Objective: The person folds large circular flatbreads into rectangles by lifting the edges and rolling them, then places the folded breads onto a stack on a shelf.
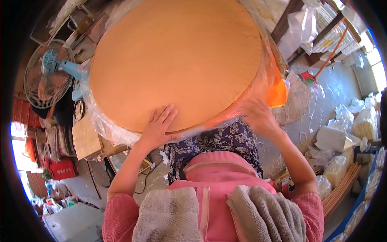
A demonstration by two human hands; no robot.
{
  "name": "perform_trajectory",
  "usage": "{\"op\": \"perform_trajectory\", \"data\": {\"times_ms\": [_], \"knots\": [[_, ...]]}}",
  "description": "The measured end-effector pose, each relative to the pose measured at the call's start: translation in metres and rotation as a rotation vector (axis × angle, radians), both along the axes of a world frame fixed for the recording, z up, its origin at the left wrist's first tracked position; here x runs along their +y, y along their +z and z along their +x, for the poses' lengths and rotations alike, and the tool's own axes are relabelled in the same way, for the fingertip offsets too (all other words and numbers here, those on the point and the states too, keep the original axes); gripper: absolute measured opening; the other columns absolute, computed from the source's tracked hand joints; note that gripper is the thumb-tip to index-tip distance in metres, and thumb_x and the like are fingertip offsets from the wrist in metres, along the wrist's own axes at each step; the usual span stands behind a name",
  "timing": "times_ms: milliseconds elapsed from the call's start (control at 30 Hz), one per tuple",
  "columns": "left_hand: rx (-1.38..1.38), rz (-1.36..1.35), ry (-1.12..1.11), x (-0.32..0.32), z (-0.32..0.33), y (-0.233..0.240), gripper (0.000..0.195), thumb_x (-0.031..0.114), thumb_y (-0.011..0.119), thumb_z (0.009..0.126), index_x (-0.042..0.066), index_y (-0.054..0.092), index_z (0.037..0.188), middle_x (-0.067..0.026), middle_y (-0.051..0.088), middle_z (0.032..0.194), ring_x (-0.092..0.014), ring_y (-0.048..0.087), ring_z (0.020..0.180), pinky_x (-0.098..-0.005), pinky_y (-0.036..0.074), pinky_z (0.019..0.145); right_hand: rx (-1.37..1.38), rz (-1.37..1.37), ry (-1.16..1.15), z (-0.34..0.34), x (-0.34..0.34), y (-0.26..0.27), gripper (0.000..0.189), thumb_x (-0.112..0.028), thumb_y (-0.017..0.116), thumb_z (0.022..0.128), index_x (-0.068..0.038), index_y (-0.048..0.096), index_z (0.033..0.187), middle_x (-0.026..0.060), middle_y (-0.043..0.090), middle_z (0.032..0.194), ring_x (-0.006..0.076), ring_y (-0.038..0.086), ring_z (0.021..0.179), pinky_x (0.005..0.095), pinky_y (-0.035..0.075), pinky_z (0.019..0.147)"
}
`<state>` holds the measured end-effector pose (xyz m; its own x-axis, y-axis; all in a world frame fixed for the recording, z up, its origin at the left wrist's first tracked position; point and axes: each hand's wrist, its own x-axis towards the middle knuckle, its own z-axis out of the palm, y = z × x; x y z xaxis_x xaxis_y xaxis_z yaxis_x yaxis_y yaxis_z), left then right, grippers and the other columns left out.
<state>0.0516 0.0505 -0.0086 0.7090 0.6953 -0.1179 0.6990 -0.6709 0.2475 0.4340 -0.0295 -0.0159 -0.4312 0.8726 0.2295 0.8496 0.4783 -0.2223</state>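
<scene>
A large round tan sheet (175, 60), smooth on top with fine creases near its right edge, lies in front of me over clear plastic film (105, 127). My left hand (160, 124) rests flat on the sheet's near edge, fingers spread, with the thumb over the rim. Just off the lower right edge is my right hand (260, 118), blurred, beside the film; whether it touches the film is unclear. Orange plastic (276, 90) shows beneath the film at the right.
A blue electric fan (50, 63) stands at the left, near a light wooden board (86, 136). To the right, a bundle of thin sticks (341, 184) lies by plastic-wrapped packs (364, 122). An orange-handled tool (332, 48) leans at the upper right. Paper scraps litter the floor.
</scene>
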Motion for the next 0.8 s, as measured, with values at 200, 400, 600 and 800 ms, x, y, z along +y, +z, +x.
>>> {"op": "perform_trajectory", "data": {"times_ms": [200,400,600,800], "knots": [[-0.252,0.057,0.155,-0.036,-0.029,-0.01,0.065,0.017,0.071,0.076,0.005,0.042,0.134,-0.0138,0.037,0.143,-0.033,0.035,0.133,-0.0495,0.027,0.109,-0.134,-0.04,0.345,-0.052,0.073,-0.014,0.026,-0.017,0.059,0.077,-0.012,0.062,0.103,0.0038,0.058,0.116,0.0275,0.05,0.117,0.0452,0.034,0.105],[-0.835,0.2,0.276,-0.074,-0.032,0.003,0.022,-0.007,0.062,0.072,0.003,0.066,0.091,-0.0112,0.067,0.097,-0.029,0.065,0.085,-0.0344,0.053,0.075,0.19,-0.038,0.262,-0.061,0.119,0.018,0.014,-0.007,0.057,0.075,-0.008,0.063,0.087,0.0095,0.063,0.088,0.0301,0.061,0.09,0.0415,0.045,0.086],[-1.422,-0.557,0.814,-0.061,-0.058,-0.017,0.033,0.018,0.056,0.091,0.002,0.057,0.119,-0.0126,0.064,0.11,-0.025,0.064,0.094,-0.0334,0.05,0.084,0.286,0.449,0.188,-0.088,0.109,0.101,0.018,-0.001,0.058,0.072,-0.004,0.06,0.09,0.0094,0.064,0.094,0.0285,0.062,0.09,0.0439,0.048,0.083],[-2.152,-0.733,0.84,-0.009,-0.101,0.009,0.041,0.034,0.045,0.095,0.002,0.054,0.119,-0.0115,0.062,0.11,-0.024,0.058,0.107,-0.0401,0.046,0.094,0.22,0.346,0.235,-0.065,0.068,0.055,0.021,-0.001,0.058,0.071,-0.002,0.059,0.092,0.0099,0.063,0.098,0.0271,0.062,0.095,0.0459,0.047,0.088]]}}
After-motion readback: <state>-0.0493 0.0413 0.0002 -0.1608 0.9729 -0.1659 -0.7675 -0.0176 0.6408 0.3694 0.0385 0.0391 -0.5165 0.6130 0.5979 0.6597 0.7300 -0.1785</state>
